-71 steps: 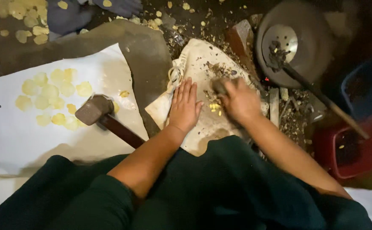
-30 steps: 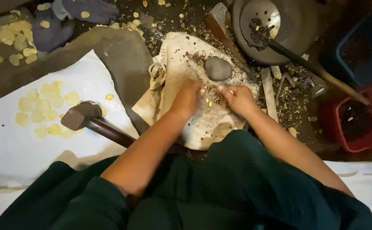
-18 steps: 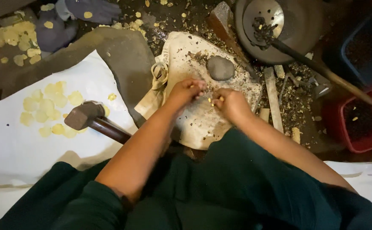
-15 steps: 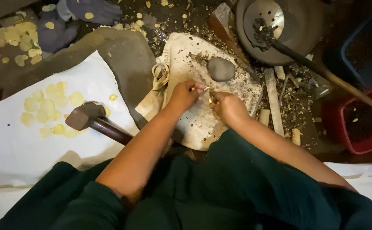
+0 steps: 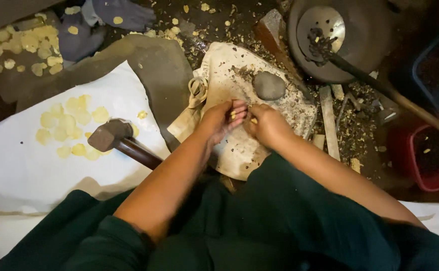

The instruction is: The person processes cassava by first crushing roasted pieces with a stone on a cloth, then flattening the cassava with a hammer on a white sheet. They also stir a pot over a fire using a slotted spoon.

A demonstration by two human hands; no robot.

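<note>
Head view, looking down over the lap; both forearms reach forward and meet above a dirty cream cloth (image 5: 239, 150) spread on the ground; left hand (image 5: 222, 119) is curled, fingers bent inward, with small yellow pieces (image 5: 233, 115) pinched at its fingertips; right hand (image 5: 267, 124) is likewise curled, knuckles up, its fingertips touching those of the left, one yellow fragment (image 5: 253, 120) showing between them; what else either palm holds, cannot tell; the cloth is littered with dark husk bits and pale crumbs; a rounded grey stone (image 5: 268, 85) sits on the cloth just beyond the hands, apart from them; a knotted loop of cord (image 5: 198, 90) lies at the cloth's left edge; to the left, a white sheet (image 5: 23, 170) carries a cluster of flat yellow discs (image 5: 69, 125); a hammer (image 5: 110, 135) with a dark head and wooden handle rests on that sheet beside the discs, handle running toward the left forearm; a flat grey slab (image 5: 144, 65) lies between sheet and cloth; more yellow discs (image 5: 23, 45) are scattered at upper left near a dark glove (image 5: 104, 20); at upper right, a round dark pan (image 5: 350, 40) with a long-handled tool (image 5: 380, 88) lying across it; a red tub (image 5: 425, 155) stands at far right, well apart from the hands; wood splinters and debris cover the ground between cloth and tub; dark green clothing fills the lower frame.
</note>
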